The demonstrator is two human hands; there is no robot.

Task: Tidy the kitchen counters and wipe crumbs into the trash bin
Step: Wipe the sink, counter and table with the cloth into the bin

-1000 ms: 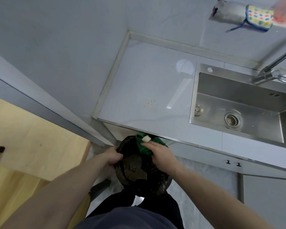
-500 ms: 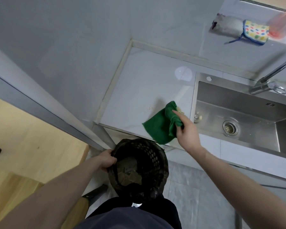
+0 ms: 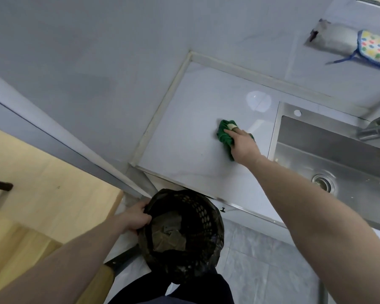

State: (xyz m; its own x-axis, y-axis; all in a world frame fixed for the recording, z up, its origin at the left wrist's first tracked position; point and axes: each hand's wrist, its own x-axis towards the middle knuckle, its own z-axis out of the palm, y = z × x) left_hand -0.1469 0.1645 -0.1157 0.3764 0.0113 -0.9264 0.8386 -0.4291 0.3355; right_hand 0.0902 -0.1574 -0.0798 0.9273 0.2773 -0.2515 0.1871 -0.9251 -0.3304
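On counter, right hand flat atop cloth

The pale glossy tabletop ran from the wall corner to a steel sink set into it; a green cloth lay bunched on it.

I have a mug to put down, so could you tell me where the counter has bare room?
Bare counter lies left of the green cloth up to the wall trim, and in front toward the edge above the trash bin. The right hand wipes near the sink, so that side is crowded.
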